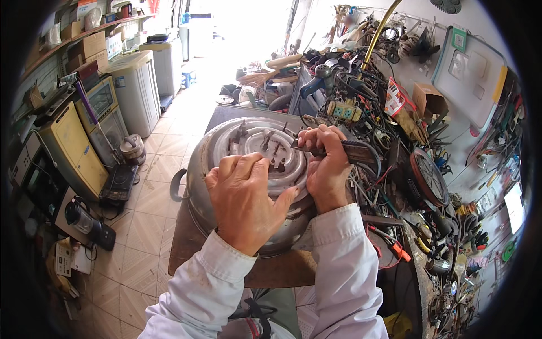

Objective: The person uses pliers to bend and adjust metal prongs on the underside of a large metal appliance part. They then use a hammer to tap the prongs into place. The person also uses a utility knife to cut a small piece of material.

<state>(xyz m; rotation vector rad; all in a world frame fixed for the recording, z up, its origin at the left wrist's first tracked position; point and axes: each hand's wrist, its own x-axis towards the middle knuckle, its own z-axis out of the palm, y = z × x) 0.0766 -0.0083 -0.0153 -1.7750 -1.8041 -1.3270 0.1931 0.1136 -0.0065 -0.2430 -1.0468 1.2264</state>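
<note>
A round dented aluminium vessel (209,144) with concentric raised rings, small posts and fittings on its top lies on a worn board (288,271), a loop handle (178,183) at its left side. My left hand (245,198) rests on the vessel's top, fingers bent and thumb apart; whether anything is under the fingertips is hidden. My right hand (327,164), at the vessel's right, is closed round a dark metal tool (361,151), whose tip reaches the ringed top; exactly what that tip touches is too small to tell.
Tangled cables, tools and parts (361,101) crowd the bench on the right, with a red-handled tool (398,248) near the board. Along the left stand appliances (132,93), an induction cooker (118,183) and a blender (82,220). Tiled floor (141,237) runs between them and the bench.
</note>
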